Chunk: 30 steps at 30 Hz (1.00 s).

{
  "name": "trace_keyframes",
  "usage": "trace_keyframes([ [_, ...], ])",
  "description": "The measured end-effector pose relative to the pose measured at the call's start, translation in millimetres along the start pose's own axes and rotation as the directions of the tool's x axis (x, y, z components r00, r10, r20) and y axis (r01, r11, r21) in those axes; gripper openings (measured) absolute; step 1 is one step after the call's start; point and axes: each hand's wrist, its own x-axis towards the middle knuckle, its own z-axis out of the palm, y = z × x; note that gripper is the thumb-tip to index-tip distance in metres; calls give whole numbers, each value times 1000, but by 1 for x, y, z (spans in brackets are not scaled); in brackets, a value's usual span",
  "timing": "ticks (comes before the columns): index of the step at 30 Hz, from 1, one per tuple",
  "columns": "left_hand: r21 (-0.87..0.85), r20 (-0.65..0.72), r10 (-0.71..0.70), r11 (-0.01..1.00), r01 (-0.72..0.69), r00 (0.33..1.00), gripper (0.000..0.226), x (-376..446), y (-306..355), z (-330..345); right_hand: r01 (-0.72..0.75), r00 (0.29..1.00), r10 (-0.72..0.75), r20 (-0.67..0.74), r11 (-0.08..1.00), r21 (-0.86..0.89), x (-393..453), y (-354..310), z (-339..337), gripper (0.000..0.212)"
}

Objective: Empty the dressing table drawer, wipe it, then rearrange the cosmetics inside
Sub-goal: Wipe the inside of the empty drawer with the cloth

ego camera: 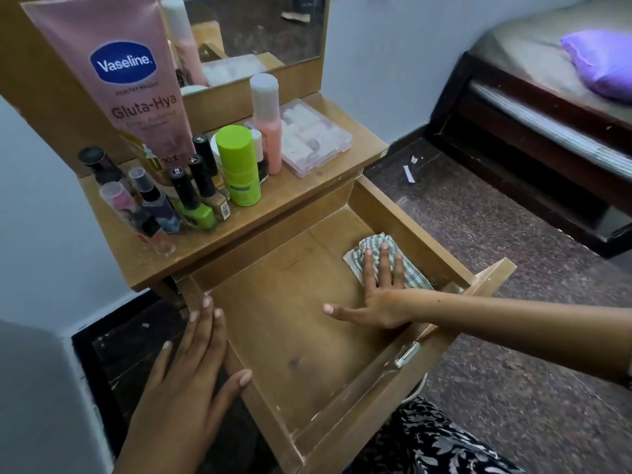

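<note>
The wooden drawer (307, 340) is pulled out and holds no cosmetics. My right hand (376, 295) lies flat inside it, fingers spread, pressing a striped grey-green cloth (383, 248) against the bottom in the far right corner. My left hand (191, 364) rests flat on the drawer's left wall, holding nothing. On the tabletop (273, 203) stand the cosmetics: a tall pink Vaseline tube (126, 80), a lime green bottle (237, 165), a peach bottle (266, 121), several nail polish bottles (195, 196) and small spray bottles (150, 200).
A clear plastic box (314, 138) of white items sits at the tabletop's right end, under the mirror (256, 25). A dark bed frame (533, 148) with a purple pillow (602, 63) stands right. My patterned clothing (434, 439) is below the drawer front.
</note>
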Motion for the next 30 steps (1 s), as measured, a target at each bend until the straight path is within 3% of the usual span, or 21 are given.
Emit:
trace_keyframes([
  [6, -41, -27, -3, 999, 2, 1000, 102, 3, -1, 1, 28, 999, -29, -44, 999, -23, 6, 2, 0, 136],
  [18, -80, -148, 5, 997, -17, 989, 99, 6, -3, 3, 93, 982, -85, -171, 995, 43, 32, -23, -16, 143],
  [24, -45, -243, 24, 998, -36, 970, 74, 7, -6, 10, 133, 966, -119, -227, 990, 45, 38, -30, -18, 140],
  [30, -38, -251, 29, 998, -40, 968, 80, 4, -7, 13, 115, 969, -108, -221, 993, 19, 34, -29, -17, 138],
])
